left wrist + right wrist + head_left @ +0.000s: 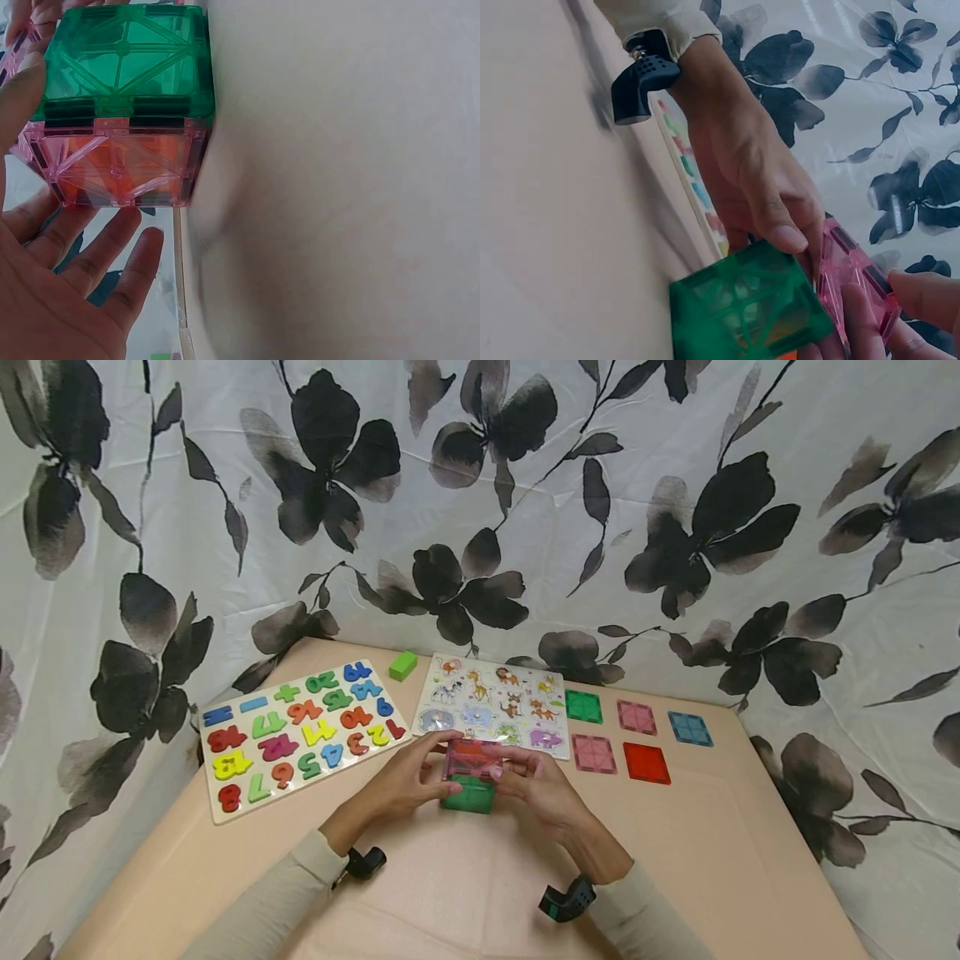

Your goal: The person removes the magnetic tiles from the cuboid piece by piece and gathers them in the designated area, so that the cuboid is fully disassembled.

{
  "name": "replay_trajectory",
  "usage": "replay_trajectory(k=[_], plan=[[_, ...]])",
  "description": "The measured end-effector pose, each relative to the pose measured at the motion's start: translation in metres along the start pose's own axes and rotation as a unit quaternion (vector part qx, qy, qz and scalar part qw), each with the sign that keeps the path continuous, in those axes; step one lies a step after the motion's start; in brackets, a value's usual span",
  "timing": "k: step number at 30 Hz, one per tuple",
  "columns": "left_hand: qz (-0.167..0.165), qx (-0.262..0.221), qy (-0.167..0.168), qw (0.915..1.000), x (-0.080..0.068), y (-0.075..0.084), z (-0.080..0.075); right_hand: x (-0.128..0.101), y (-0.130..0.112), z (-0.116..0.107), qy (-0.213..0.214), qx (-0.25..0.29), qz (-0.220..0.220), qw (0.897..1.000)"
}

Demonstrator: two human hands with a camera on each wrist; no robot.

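So both hands are on a little cube built from translucent plastic magnetic tiles (pixel 471 777), sitting on the beige table (pixel 465 885) right in front of the person, just below the animal puzzle. The cube has a green tile (pixel 126 60) on the near face and a pink tile (pixel 124 161) on top, with something orange-red showing through the pink.

The left hand (pixel 405 781) presses against the cube's left side, thumb on the green face and fingers reaching up by the pink tile. The right hand (pixel 543 789) does the same from the right, fingertips pinching at the pink tile's edge. From the left wrist view the left fingers look fairly straight and spread rather than wrapped around anything.

Other stuff on the table: a wooden number puzzle board with colourful digits (pixel 300 731) on the left, a small green block (pixel 402 666) behind it, a wooden animal puzzle board (pixel 495 703) in the middle, and five loose square tiles to the right: green (pixel 583 706), pink (pixel 636 717), blue (pixel 690 728), another pink (pixel 594 753) and red (pixel 647 763). Floral black-and-white fabric (pixel 525 485) hangs all around.
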State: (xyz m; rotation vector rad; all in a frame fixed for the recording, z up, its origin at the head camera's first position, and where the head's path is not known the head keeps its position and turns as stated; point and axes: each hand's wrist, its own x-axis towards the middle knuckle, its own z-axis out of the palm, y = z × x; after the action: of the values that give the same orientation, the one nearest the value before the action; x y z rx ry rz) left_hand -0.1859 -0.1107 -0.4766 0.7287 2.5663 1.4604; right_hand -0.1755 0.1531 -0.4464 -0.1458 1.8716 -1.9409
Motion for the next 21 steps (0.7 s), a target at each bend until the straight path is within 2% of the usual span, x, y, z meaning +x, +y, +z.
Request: replay_trajectory(k=[7, 13, 17, 21], plan=[[-0.011, 0.0, -0.005, 0.9999, 0.0, 0.0, 0.001, -0.015, -0.016, -0.013, 0.004, -0.044, -0.052, 0.998], [-0.016, 0.003, -0.007, 0.9998, 0.0, 0.0, 0.001, -0.029, -0.028, -0.036, 0.035, -0.125, -0.104, 0.986], [-0.007, 0.005, -0.006, 0.9999, 0.0, 0.0, 0.001, -0.035, -0.027, -0.054, 0.068, -0.17, -0.117, 0.976], [0.002, 0.008, -0.006, 0.9999, 0.0, 0.0, 0.001, -0.042, -0.024, -0.074, 0.098, -0.191, -0.113, 0.97]])
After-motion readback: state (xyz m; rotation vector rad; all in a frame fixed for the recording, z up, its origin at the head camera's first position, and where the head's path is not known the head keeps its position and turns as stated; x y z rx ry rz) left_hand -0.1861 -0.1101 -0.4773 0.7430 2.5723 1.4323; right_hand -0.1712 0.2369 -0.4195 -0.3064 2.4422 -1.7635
